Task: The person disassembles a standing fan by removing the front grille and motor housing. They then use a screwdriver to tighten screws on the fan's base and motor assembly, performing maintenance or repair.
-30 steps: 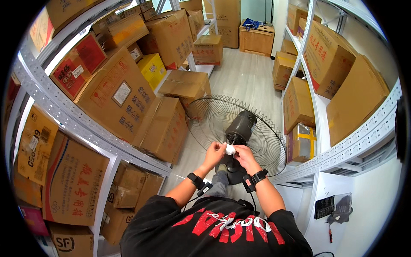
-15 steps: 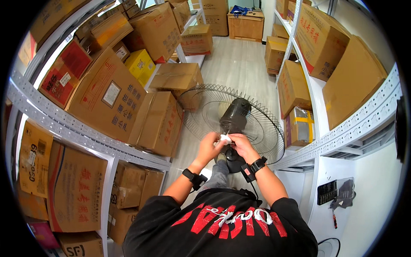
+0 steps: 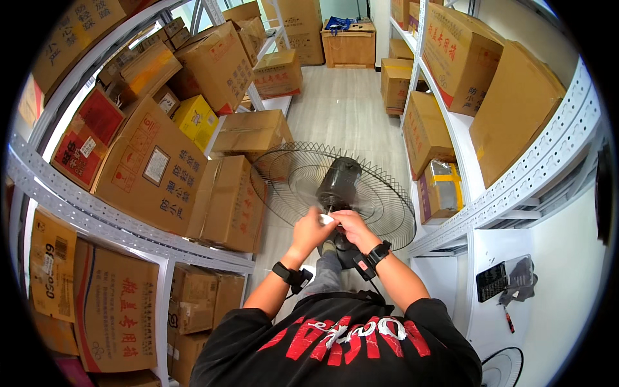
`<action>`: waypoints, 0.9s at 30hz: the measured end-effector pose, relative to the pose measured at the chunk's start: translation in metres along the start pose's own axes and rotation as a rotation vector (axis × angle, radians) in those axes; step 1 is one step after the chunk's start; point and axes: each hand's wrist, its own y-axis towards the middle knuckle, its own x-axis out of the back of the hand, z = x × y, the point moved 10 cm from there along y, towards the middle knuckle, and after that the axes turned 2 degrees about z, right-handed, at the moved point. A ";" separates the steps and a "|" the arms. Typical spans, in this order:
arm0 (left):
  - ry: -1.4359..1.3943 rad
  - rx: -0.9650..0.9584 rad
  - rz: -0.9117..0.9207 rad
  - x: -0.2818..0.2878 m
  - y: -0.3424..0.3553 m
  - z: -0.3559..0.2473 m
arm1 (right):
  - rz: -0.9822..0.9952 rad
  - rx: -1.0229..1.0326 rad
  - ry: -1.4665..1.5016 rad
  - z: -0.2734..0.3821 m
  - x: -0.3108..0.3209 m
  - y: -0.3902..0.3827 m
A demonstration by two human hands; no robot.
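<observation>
A black standing fan with a round wire grille [image 3: 284, 149] is in front of me, its dark motor housing [image 3: 340, 180] facing me. Just behind the housing, both hands meet at a small white piece [image 3: 326, 219]; its kind does not show. My left hand [image 3: 309, 231] is closed on the piece, its upper fingers slightly blurred. From the other side, my right hand [image 3: 353, 228] pinches at the same piece, fingertips pressed together. The fan's stand and base are partly hidden below my hands. Each wrist wears a black strapped device.
Metal shelving with cardboard boxes [image 3: 151, 161] lines the left; more boxes [image 3: 429, 132] fill the right shelves. A wooden cabinet [image 3: 349, 48] stands at the far end. On a white shelf at right lie a black case of small parts [image 3: 492, 282] and a screwdriver [image 3: 509, 320].
The view has shifted, so the scene sits further left and lower. Both hands stay together at the white piece, the left hand's fingers having moved on it.
</observation>
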 end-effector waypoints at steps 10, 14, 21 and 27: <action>-0.869 0.375 0.106 -0.051 -0.002 0.077 | 0.045 0.005 -0.010 -0.006 -0.002 0.002; -1.640 0.514 0.823 -0.094 -0.032 0.014 | 0.095 0.053 0.014 -0.009 0.000 0.009; -0.147 0.014 -0.150 0.010 -0.011 0.003 | -0.029 0.011 -0.025 -0.003 0.008 0.003; -0.689 0.099 -0.135 -0.020 -0.007 0.055 | 0.030 -0.042 -0.082 -0.008 0.004 -0.004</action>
